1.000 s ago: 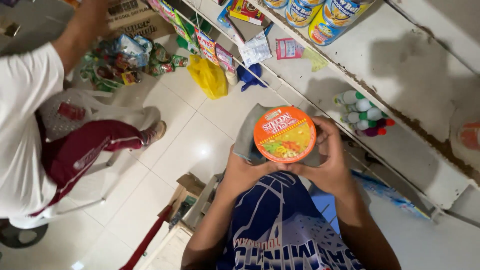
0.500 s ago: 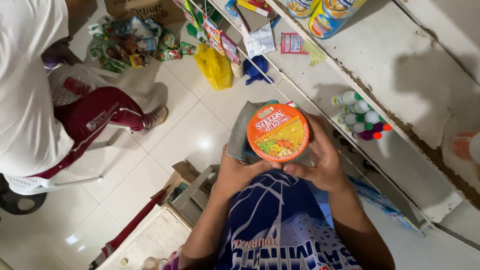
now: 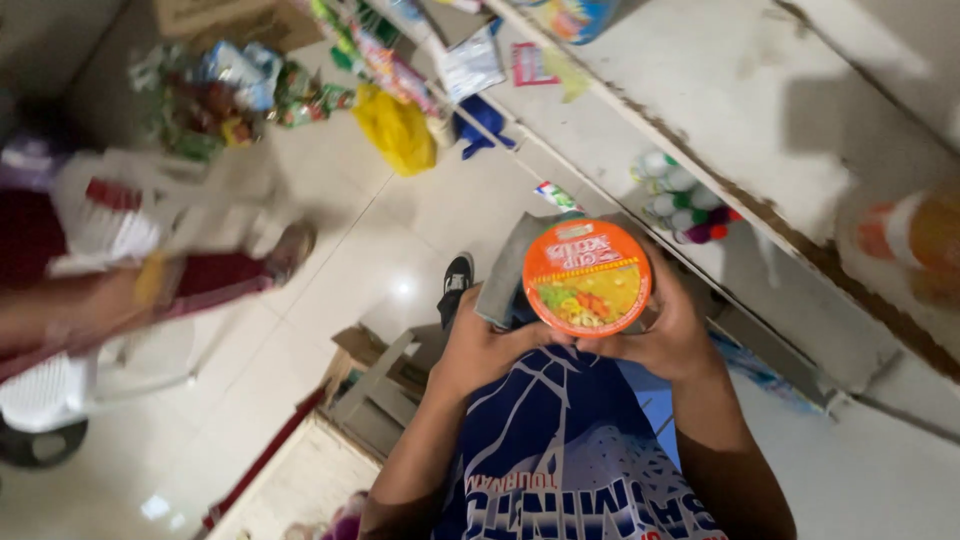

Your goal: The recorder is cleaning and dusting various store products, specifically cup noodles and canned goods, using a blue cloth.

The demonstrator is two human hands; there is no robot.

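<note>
I hold a round noodle cup (image 3: 587, 277) with an orange and yellow lid in front of my chest, lid facing up. My left hand (image 3: 482, 345) grips its left side together with a grey cloth (image 3: 510, 265) that hangs behind the cup. My right hand (image 3: 668, 330) wraps the cup's right side. Below the cup I see my blue printed shirt (image 3: 560, 450) and one black shoe (image 3: 456, 280) on the tiled floor.
White shelves (image 3: 760, 130) run along the right, holding small coloured bottles (image 3: 685, 205) and an orange bottle (image 3: 905, 235). A person in dark red trousers (image 3: 150, 290) sits on a white plastic chair (image 3: 60, 390) at the left. A yellow bag (image 3: 397, 130), snack packets (image 3: 225, 90) and a cardboard box (image 3: 385, 385) lie on the floor.
The view has swung so the seated person slid left and blurred. The cup stays in both hands, now a little lower and more to the right in view.
</note>
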